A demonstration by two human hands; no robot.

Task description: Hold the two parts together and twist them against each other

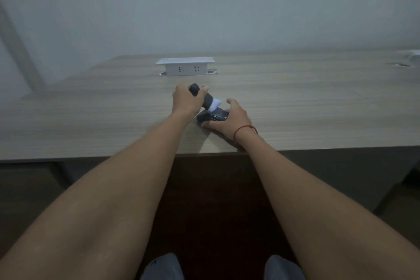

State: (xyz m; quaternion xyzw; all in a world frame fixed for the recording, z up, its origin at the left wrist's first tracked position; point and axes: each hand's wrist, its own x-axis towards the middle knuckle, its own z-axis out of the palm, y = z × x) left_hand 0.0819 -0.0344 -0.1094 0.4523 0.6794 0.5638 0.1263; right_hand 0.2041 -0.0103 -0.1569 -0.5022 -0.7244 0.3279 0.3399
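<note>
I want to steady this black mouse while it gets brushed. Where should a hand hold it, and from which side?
Probably hold the mouse by its flanks at the near, rounded end, from the right, as the right hand does. The brush in the left hand occupies its far-left top.

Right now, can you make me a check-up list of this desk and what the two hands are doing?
Surface: wood-grain desk, pale, near edge toward the person.
Job's things: dark computer mouse lying on the desk; dark brush tool with a white tip, tilted, tip down on the mouse.
Clutter: nothing seen.
Hands: left hand grips the brush tool's handle; right hand holds the mouse at its side, a red string round the wrist.
Cables: nothing seen.
Surroundings: white pop-up socket box at the desk's far side; plain pale wall behind; dark floor below.
</note>
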